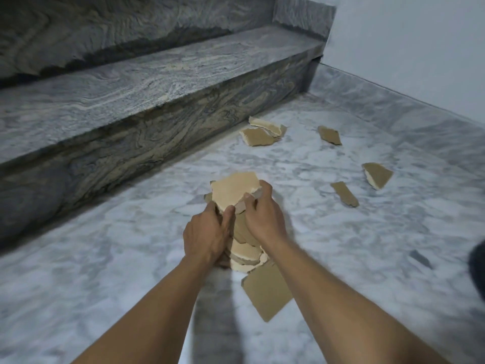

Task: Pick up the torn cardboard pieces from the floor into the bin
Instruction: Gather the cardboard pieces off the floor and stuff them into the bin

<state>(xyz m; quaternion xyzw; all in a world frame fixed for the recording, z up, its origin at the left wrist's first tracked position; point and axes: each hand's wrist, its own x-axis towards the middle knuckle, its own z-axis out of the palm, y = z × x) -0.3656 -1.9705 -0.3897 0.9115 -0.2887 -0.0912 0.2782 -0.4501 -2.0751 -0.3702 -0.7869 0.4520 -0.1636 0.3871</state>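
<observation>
A stack of torn tan cardboard pieces (234,191) is held in front of me above the floor. My left hand (207,233) grips its left side and my right hand (263,218) grips its right side, thumbs on top. More held pieces (246,254) show below my wrists, with a larger brown piece (267,292) hanging lowest. Loose pieces lie on the marble floor (105,271): a pair (262,132) by the step, one (329,135) further right, a triangular one (378,174) and a narrow strip (345,194). No bin is in view.
A grey veined stone step (157,82) runs along the left and back, with a second riser behind it. A white wall (420,48) stands at the right. A dark object (477,271) sits at the right edge, and a small dark mark (420,258) lies on the floor.
</observation>
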